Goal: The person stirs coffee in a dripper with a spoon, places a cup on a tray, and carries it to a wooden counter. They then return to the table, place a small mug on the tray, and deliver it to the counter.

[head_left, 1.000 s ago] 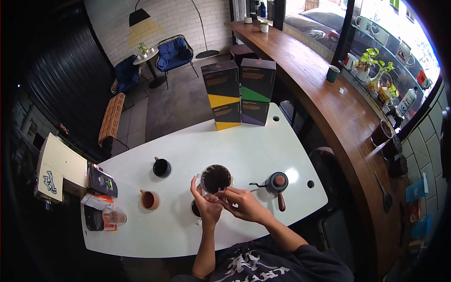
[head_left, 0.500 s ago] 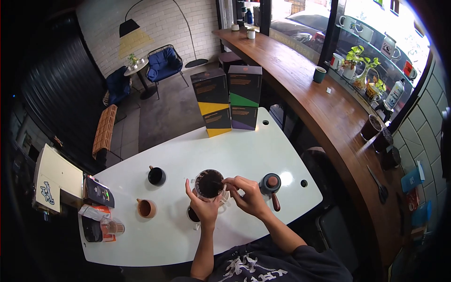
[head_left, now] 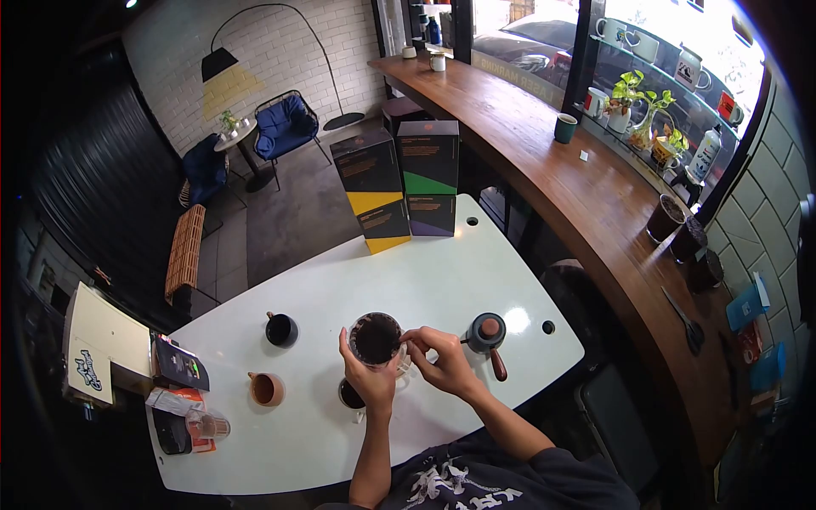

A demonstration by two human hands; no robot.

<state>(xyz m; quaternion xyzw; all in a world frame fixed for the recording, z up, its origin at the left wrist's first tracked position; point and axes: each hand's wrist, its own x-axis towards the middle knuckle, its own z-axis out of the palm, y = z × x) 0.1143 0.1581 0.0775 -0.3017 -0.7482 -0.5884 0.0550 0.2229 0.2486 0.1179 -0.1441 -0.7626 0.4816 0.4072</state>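
A round clear glass vessel [head_left: 376, 337] with dark contents, which look like coffee, stands out in the middle of the white table. My left hand [head_left: 371, 384] is wrapped round its near-left side, thumb and fingers curved along the glass. At the right rim, my right hand [head_left: 440, 361] has its fingertips pinched together; whatever they hold is too small to make out. Partly behind my left hand is a white cup [head_left: 350, 394] of dark liquid. To the right sits a dark green pot [head_left: 487, 330] with a wooden handle and knob.
A black cup [head_left: 280, 330] and a brown cup [head_left: 266, 389] stand at the left. Near the left edge are a glass tumbler [head_left: 210, 425] and a cardboard box [head_left: 95, 353]. Dark boxes [head_left: 429, 174] are stacked at the far side. A wooden counter [head_left: 544, 183] curves along the right.
The camera view has shifted slightly. My right fingertips have drawn back a little from over the vessel's mouth to its rim. My left hand keeps its hold.
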